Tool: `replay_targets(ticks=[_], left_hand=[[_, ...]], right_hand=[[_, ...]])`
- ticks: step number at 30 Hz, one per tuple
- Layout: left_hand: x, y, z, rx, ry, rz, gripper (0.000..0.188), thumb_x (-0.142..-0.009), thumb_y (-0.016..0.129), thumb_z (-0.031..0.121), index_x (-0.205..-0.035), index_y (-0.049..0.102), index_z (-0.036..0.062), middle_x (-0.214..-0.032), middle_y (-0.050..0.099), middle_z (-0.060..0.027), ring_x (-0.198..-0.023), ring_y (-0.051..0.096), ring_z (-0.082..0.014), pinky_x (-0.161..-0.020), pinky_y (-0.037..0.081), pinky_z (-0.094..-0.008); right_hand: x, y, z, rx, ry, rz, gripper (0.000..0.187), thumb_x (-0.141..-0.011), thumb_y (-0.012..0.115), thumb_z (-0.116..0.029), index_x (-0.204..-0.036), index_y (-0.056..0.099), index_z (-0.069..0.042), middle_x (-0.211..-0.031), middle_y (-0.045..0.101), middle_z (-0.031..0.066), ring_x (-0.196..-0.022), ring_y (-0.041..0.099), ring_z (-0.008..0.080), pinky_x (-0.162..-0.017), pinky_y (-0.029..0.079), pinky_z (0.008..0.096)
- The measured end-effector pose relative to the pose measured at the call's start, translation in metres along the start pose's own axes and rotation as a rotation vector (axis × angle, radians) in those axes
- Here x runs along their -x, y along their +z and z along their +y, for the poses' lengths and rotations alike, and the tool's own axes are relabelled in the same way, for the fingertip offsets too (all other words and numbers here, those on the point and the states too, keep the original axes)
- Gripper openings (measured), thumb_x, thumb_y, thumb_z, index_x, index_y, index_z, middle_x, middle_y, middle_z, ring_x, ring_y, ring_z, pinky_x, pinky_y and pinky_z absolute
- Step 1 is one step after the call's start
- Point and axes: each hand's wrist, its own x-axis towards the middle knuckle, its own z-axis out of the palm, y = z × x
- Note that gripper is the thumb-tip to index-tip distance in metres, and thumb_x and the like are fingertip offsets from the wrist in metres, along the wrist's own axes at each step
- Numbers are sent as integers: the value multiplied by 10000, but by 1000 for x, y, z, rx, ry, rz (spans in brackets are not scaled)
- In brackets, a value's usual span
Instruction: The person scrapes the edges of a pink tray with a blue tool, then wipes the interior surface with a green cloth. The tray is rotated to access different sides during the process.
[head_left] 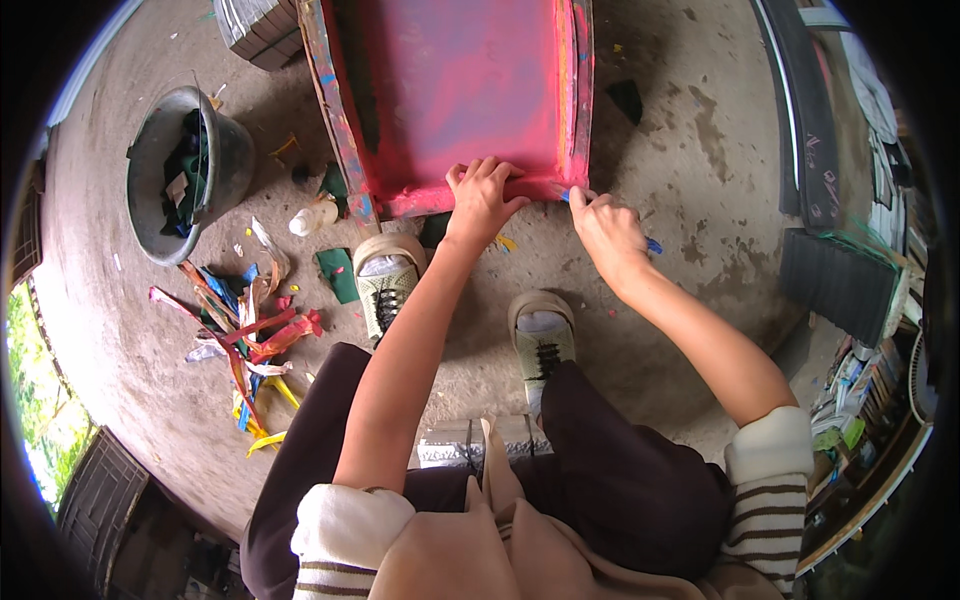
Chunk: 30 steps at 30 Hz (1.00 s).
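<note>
In front of me stands a screen-printing frame (470, 90), its mesh smeared pink and its wooden rails stained with paint. My left hand (482, 200) grips the near rail, fingers curled over it and thumb on the near side. At the near right corner, my right hand (608, 228) is closed around a slim blue tool (654, 245). One blue end shows by the rail and the other behind the palm; its exact kind is hidden by the fingers.
Left on the concrete floor is a dark bucket (232, 165) with scraps inside. Nearer lie a heap of coloured tape strips (262, 335), a green scrap (338, 275) and a whitish cup (314, 217). A grey stack (258, 30) stands far left; shelves with clutter line the right.
</note>
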Motion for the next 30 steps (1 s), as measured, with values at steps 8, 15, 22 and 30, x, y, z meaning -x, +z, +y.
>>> replay_targets(ticks=[8, 15, 22, 30], left_hand=[[0, 1, -4, -16, 33, 16, 395, -634, 801, 266, -973, 641, 142, -951, 582, -15, -976, 540, -214, -909, 324, -448], [-1, 4, -6, -22, 43, 17, 388, -636, 798, 263, -971, 643, 144, -969, 579, -17, -983, 538, -217, -916, 331, -448], [-1, 2, -6, -8, 14, 9, 375, -641, 796, 248, -969, 648, 144, -965, 589, -12, -986, 541, -220, -919, 331, -446], [3, 2, -7, 15, 6, 16, 394, -639, 798, 262, -972, 629, 136, -956, 586, -20, -989, 540, -219, -912, 330, -442]], right_hand=[[-5, -7, -13, -46, 42, -117, 146, -818, 574, -105, -937, 488, -104, -668, 626, 56, -563, 647, 129, -388, 480, 276], [-11, -1, -15, -605, 246, -163, 141, -887, 515, -108, -975, 486, -2, -773, 658, 201, -652, 674, 339, -565, 555, 429], [-22, -5, -4, -1294, 503, -531, 239, -947, 437, -166, -1018, 521, 46, -890, 631, 298, -793, 649, 408, -667, 516, 480], [2, -4, 8, -668, 164, -112, 143, -951, 431, -157, -932, 463, -20, -729, 643, 238, -680, 657, 384, -556, 519, 490]])
